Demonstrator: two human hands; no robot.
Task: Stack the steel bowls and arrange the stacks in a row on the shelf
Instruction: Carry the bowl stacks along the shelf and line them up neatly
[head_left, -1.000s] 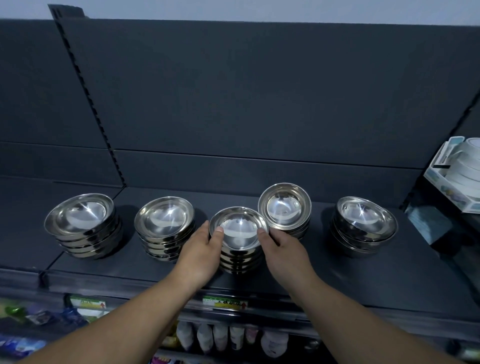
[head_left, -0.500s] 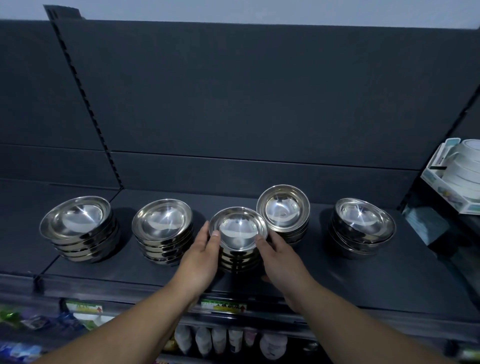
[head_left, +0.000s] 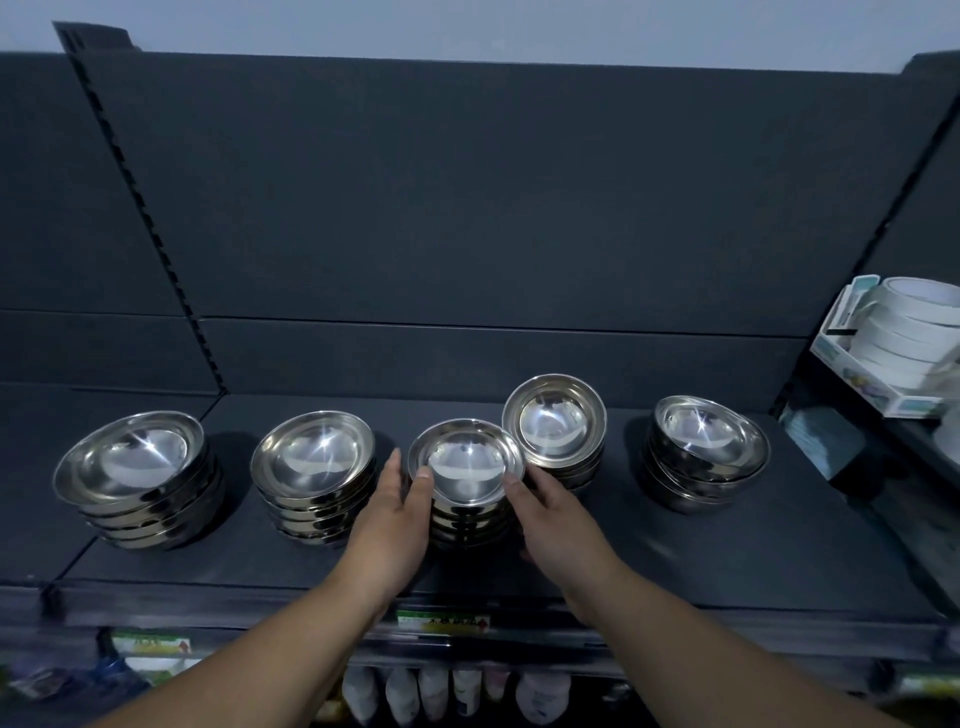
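Five stacks of steel bowls stand on a dark shelf (head_left: 675, 566). The middle stack (head_left: 466, 462) sits between my hands. My left hand (head_left: 387, 525) lies against its left side with fingers straight and the thumb touching the top rim. On its right side my right hand (head_left: 558, 525) has its thumb at the rim and its fingers reaching back between this stack and a shorter stack (head_left: 555, 421) just behind it to the right. Other stacks stand at the far left (head_left: 124, 457), left of centre (head_left: 314, 452) and right (head_left: 706, 447).
A box of white tape rolls (head_left: 904, 358) sits on a neighbouring shelf at the right edge. The dark back panel rises behind the bowls. A price label (head_left: 441, 623) hangs on the shelf's front edge, with white bottles (head_left: 441, 691) on the level below.
Both hands stay at the middle stack's sides. My left fingers have straightened and spread a little away from it. The view has shifted slightly.
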